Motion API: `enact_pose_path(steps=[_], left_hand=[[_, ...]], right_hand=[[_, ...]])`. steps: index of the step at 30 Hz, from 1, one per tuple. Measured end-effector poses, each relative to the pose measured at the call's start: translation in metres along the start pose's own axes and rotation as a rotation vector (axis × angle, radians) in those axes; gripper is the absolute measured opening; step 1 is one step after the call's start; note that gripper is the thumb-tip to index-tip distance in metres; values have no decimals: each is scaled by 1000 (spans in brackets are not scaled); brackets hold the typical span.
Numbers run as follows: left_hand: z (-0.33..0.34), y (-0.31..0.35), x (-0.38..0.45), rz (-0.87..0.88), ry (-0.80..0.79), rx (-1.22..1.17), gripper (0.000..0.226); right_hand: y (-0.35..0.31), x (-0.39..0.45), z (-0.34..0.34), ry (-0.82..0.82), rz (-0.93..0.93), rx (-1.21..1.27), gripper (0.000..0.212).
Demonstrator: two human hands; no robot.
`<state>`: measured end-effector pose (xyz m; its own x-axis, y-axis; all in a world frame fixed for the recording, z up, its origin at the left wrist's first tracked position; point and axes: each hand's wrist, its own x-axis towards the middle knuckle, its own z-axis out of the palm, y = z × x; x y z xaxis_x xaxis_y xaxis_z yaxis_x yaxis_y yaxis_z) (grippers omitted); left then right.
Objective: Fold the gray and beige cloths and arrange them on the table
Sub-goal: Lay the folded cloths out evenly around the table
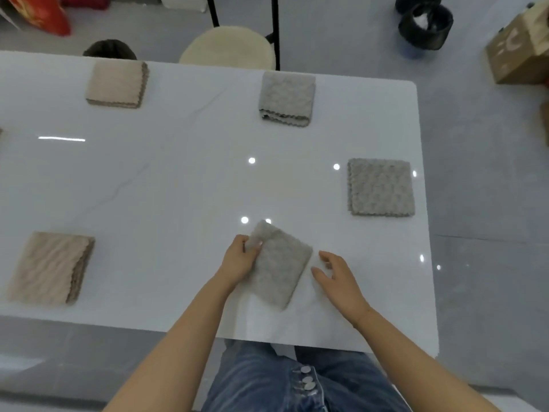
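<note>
A folded gray cloth (pixel 277 266) lies tilted on the white table (pixel 178 179) near the front edge. My left hand (pixel 239 258) pinches its upper left corner. Just right of the cloth, my right hand (pixel 335 276) hovers with relaxed fingers and holds nothing. Two more folded gray cloths lie on the table, one at the far middle (pixel 286 98) and one at the right (pixel 381 187). A folded beige cloth (pixel 118 84) sits at the far left and another beige cloth (pixel 50 267) at the near left.
A round cream stool (pixel 227 49) stands behind the table's far edge. On the floor at the back right are a black bin (pixel 424 26) and a cardboard box (pixel 518 46). My legs in jeans are below the table's front edge.
</note>
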<state>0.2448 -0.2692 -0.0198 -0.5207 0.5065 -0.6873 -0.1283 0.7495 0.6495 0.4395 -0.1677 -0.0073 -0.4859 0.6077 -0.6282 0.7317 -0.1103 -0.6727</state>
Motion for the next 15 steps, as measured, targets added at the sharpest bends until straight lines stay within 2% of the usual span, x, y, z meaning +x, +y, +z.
enact_pose_path(steps=[2, 6, 12, 15], left_hand=[[-2, -2, -11, -123, 21, -303, 35], [-6, -23, -31, -185, 11, -597, 57], [6, -50, -52, -240, -20, -750, 83], [5, -55, -58, -187, 52, -578, 94]], right_hand=[[-4, -4, 9, 46, 130, 208, 45], [0, -22, 45, 143, 374, 522, 48], [-7, -30, 80, 174, 521, 855, 30], [-9, -26, 88, 221, 535, 946, 31]])
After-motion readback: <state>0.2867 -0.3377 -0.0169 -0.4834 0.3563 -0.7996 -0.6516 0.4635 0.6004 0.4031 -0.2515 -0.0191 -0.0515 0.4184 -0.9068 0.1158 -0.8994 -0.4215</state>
